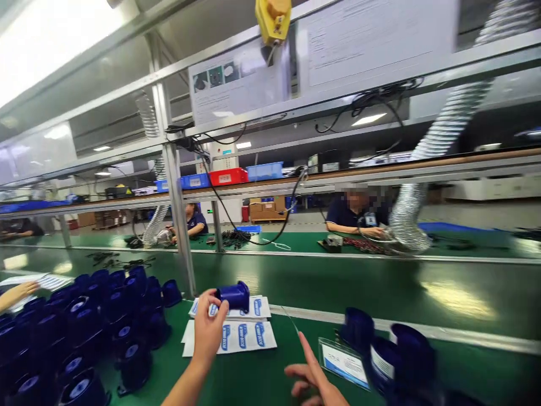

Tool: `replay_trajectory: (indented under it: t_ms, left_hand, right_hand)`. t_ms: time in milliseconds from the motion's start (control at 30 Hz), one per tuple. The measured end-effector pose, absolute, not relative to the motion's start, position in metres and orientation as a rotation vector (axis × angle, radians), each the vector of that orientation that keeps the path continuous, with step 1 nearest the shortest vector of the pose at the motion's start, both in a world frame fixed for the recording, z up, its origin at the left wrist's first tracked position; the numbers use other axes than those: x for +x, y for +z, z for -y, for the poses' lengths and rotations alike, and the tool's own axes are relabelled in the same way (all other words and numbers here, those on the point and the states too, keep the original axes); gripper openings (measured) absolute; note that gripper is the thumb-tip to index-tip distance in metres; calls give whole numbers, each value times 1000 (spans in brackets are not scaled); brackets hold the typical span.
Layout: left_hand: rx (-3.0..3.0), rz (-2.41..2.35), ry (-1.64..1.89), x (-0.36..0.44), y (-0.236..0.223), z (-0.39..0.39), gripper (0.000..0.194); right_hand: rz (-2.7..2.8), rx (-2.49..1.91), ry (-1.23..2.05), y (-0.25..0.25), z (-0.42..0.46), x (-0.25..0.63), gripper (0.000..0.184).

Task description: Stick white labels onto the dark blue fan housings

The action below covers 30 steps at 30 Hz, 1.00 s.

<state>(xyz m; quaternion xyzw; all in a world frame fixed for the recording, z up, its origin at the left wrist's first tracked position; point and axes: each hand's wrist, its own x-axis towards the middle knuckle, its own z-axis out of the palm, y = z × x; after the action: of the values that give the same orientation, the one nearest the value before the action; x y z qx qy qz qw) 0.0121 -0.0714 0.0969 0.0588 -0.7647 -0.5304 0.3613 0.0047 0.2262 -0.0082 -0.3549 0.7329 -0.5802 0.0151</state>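
Observation:
A dark blue plastic cup-shaped housing [237, 297] lies tilted on its side in the grip of my left hand [208, 327], fingers and thumb closed round its narrower end. Below and behind it are white label sheets [249, 336] printed with blue logos, resting on the green bench. My right hand [313, 375] is to the right of the sheets, index finger stretched out and the other fingers loosely bent. At that fingertip a thin, see-through sticker [289, 319] stands out, seen nearly edge-on. My right thumb is hidden.
Many blue housings [116, 304] crowd the left; another person's hand [19, 294] reaches in there. Several more housings [382, 361], one with a white label, stand at right beside a card in a clear sleeve [343, 362]. A metal post [180, 225] rises behind.

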Motion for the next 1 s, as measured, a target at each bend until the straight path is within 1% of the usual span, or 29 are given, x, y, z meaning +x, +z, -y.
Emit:
replay_trajectory:
  t_ms: [67,100,167,200,233,300,333,367,400,433,567,600,633,733,767,800,833,900,967,1000]
  left_hand:
    - [64,1991,-1675,23,72,24,54]
    - [43,1999,-1808,30,58,4,56]
    - [4,2016,-2006,44,37,-25,64]
    - [-18,2016,-2103,49,29,-33,73]
    - [-50,2020,-2207,52,24,-38,87]
    - [-122,2077,-2375,56,19,-40,120]
    - [-149,2136,-2415,56,18,-40,132]
    - [-174,2205,-2417,56,18,-39,138]
    - [-198,2269,-2383,56,18,-38,140]
    - [-229,2312,-2341,57,19,-37,135]
    - [-375,2262,-2201,65,22,-40,103]
    - [-380,2226,-2184,67,23,-41,98]
    - [-370,2193,-2178,69,25,-42,96]
    - [-245,2134,-2180,73,31,-39,98]
    - [-185,2126,-2167,73,32,-38,101]
    - [-140,2120,-2142,73,34,-36,102]
    - [-121,2117,-2110,73,35,-34,102]
    - [-175,2129,-2029,74,34,-32,96]
    - [-305,2148,-1910,75,31,-31,86]
    - [-368,2151,-1850,75,29,-32,81]
  right_hand:
    - [-2291,-1056,-1787,-1,-228,10,132]
    - [-2298,-1010,-1809,5,-229,13,134]
    - [-2274,-897,-1935,20,-232,20,127]
    - [-2237,-844,-2021,27,-233,22,123]
    - [-2197,-813,-2089,32,-235,23,123]
    - [-2127,-767,-2171,38,-238,21,125]
    - [-2098,-745,-2183,38,-238,19,127]
    - [-2067,-722,-2181,37,-238,18,127]
    - [-2028,-700,-2173,34,-238,17,127]
    - [-1982,-682,-2166,32,-237,17,125]
    - [-1802,-658,-2186,30,-234,22,121]
    - [-1790,-667,-2164,32,-235,24,125]
    - [-1797,-690,-2116,34,-237,26,132]
    - [-1880,-863,-1890,35,-244,28,164]
    - [-1887,-921,-1848,34,-246,28,170]
    - [-1870,-957,-1842,32,-247,27,171]
    - [-1839,-958,-1869,30,-247,25,166]
    - [-1790,-892,-1991,26,-247,22,146]
    - [-1814,-835,-2106,24,-247,19,127]
    - [-1854,-825,-2144,24,-246,19,121]
